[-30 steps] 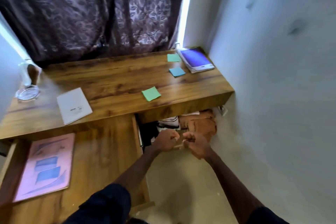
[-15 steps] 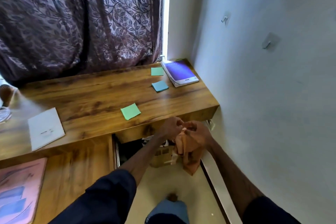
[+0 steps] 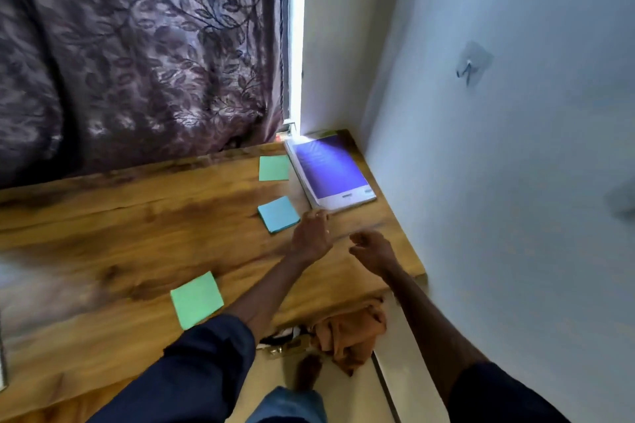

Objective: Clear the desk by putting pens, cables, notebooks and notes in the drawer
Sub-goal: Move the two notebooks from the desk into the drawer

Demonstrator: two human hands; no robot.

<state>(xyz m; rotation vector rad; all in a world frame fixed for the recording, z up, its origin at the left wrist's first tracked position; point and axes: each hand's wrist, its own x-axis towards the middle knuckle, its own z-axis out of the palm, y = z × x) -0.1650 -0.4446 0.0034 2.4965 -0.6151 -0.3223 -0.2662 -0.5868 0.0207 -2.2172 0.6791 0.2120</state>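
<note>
A purple-and-white notebook (image 3: 331, 173) lies in the far right corner of the wooden desk (image 3: 120, 237). Left of it sit a green note pad (image 3: 274, 167) and a blue note pad (image 3: 278, 214); another green note pad (image 3: 196, 299) lies near the front edge. My left hand (image 3: 311, 233) hovers over the desk between the blue pad and the notebook's near corner, fingertips almost at the notebook, holding nothing. My right hand (image 3: 371, 249) hangs just right of it, fingers loosely curled and empty. No drawer is in view.
A dark patterned curtain (image 3: 137, 55) hangs behind the desk, and a white wall (image 3: 515, 165) with a hook (image 3: 469, 67) closes off the right side. Below the desk's front edge lies an orange cloth (image 3: 350, 333) beside a few small items on the floor.
Both hands have let go of the orange cloth under the desk and risen over the desktop toward the notebook. The view has swung right and closer to the desk corner.
</note>
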